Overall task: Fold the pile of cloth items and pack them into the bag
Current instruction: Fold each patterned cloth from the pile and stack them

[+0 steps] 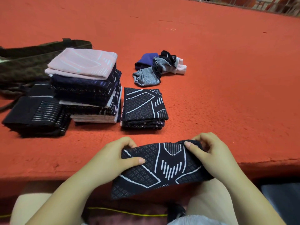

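Presently, item: black cloth (162,168), being held at the counter (211,95) edge, pinched by left hand (113,157) and right hand (211,156) fingers. Edges should be aligned before being creased; bag (24,62) is lying far left.

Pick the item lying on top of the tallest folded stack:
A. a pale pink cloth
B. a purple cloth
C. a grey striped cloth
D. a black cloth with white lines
A: the pale pink cloth lies on top of the tallest stack, while the grey striped cloth and the purple cloth sit in the unfolded pile to its right.
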A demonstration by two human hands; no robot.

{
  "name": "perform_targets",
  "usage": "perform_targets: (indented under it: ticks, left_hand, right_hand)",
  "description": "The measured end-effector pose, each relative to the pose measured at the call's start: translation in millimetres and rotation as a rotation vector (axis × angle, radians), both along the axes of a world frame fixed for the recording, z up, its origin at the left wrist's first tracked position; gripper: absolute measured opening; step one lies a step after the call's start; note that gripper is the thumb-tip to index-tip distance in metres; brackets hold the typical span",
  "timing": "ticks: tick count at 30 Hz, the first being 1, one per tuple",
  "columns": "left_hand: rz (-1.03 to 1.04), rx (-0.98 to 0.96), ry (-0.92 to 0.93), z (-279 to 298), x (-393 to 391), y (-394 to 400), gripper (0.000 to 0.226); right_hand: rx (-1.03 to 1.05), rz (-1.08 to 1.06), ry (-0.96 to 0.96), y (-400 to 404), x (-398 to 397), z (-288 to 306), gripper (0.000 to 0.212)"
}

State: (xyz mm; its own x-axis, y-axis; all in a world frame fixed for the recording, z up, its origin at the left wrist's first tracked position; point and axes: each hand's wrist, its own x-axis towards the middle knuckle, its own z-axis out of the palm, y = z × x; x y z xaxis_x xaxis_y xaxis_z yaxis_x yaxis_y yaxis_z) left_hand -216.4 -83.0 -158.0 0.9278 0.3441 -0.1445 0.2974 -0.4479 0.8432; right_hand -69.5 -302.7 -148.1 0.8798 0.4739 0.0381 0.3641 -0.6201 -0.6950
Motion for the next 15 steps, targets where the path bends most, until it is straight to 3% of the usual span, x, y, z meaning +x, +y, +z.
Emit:
perform_targets:
  ticks: [4,7,11,15]
  left_hand:
    - [0.028,-0.437,-0.129,6,-6,0,0.032]
    - [0.032,-0.628,-0.227,10,-11,9,0.032]
    - [0.063,-0.759,-0.358,16,-16,24,0.052]
    - [0.033,-0.713,-0.271,15,-18,25,0.07]
  right_hand:
    - [0.297,-0.007,0.31,3,-6,13,0.02]
    - [0.454,-0.043,0.379,5,-9,24,0.018]
    - [0.581,-0.103,0.378,7,-11,33,0.02]
    - [0.627,-0.147,0.352,11,-14,35,0.018]
